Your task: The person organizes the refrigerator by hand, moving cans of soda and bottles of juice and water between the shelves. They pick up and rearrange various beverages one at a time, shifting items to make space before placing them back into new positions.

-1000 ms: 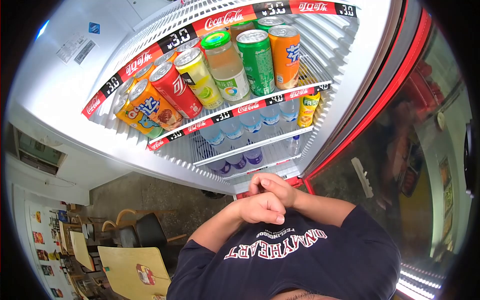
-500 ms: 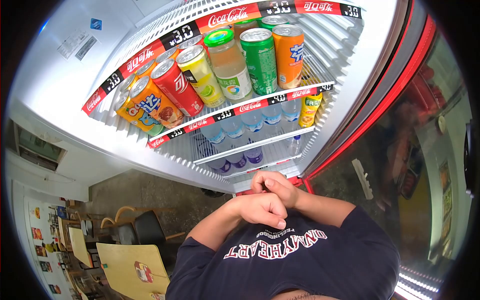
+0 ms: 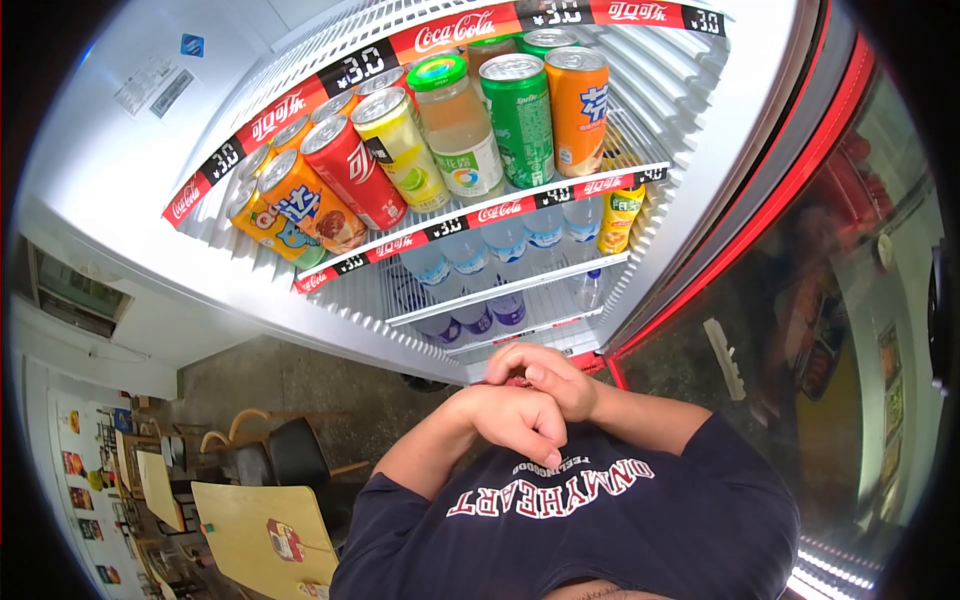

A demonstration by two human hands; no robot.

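My two hands are together in front of my chest, below the lit drinks fridge (image 3: 520, 335) whose front stands open. My left hand (image 3: 515, 420) is closed in a loose fist, back upward, with its thumb pointing down toward my shirt; its fingers are mostly tucked out of sight. Just beyond it, my right hand (image 3: 552, 378) is curled, fingers bent over toward the left hand's knuckles, and its lower part is covered by the left hand. No object shows in either hand. The dark shirt (image 3: 600, 500) with white lettering lies right under them.
The upper shelf holds drinks, among them a red can (image 3: 355, 172), a green can (image 3: 518, 120), an orange can (image 3: 578, 110) and a green-capped bottle (image 3: 455, 125). Water bottles (image 3: 470, 255) stand below. The red-edged glass door (image 3: 740, 230) is on the right; a table (image 3: 250, 520) and chair (image 3: 295, 450) are at left.
My right hand has shifted slightly left and its fingers reach further over toward the left hand. My left hand has turned and drawn in slightly. The drinks have not moved.
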